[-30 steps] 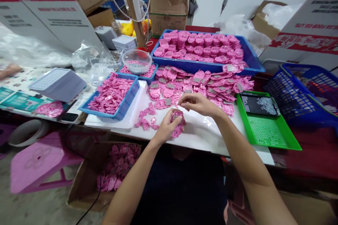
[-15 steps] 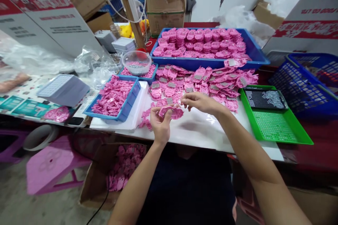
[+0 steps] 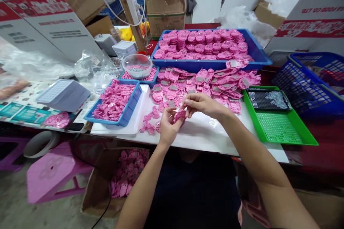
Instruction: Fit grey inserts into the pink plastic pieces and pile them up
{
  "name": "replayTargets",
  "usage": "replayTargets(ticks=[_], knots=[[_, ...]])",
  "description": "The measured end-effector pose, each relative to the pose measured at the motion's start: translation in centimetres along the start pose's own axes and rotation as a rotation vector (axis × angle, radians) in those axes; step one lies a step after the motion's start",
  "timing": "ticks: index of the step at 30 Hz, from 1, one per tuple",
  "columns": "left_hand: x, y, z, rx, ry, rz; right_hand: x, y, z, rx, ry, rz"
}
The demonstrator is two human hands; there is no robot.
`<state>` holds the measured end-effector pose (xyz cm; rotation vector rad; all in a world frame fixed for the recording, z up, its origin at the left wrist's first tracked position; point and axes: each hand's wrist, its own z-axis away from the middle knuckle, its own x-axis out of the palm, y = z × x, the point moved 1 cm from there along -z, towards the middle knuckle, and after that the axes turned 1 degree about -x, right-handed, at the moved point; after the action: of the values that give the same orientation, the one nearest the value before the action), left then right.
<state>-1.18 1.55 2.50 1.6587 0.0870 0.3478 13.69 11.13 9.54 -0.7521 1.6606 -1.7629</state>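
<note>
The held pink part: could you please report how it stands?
Left hand holds pink part. Right hand at its edge, contact unclear. Small pink pieces lying to the left.

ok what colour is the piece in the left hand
The piece is pink, clearest in the head view.

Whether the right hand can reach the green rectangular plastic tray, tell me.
Likely yes: mostly white tabletop lies between the right hand and the green tray, though that hand is at the pink plastic piece in the left hand.
</note>
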Motion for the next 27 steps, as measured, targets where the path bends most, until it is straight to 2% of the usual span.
replayTargets(ticks=[3,6,9,18,27], knots=[[0.06,0.10,0.04,-0.030,-0.150,-0.068,-0.26,-0.41,0.29,-0.021,-0.013,0.136],[-0.11,0.08,0.14,-0.067,-0.180,-0.060,-0.47,-0.45,0.26,-0.075,0.012,0.284],[-0.15,0.14,0.33,-0.144,-0.225,0.009,-0.54,-0.52,0.24,-0.111,-0.021,0.371],[0.16,-0.24,0.46,-0.140,-0.275,-0.058,-0.21,-0.54,0.39,-0.134,-0.004,0.410],[0.04,-0.33,0.40,-0.131,-0.269,-0.095,0.04,-0.93,0.42,-0.103,0.007,0.482]])
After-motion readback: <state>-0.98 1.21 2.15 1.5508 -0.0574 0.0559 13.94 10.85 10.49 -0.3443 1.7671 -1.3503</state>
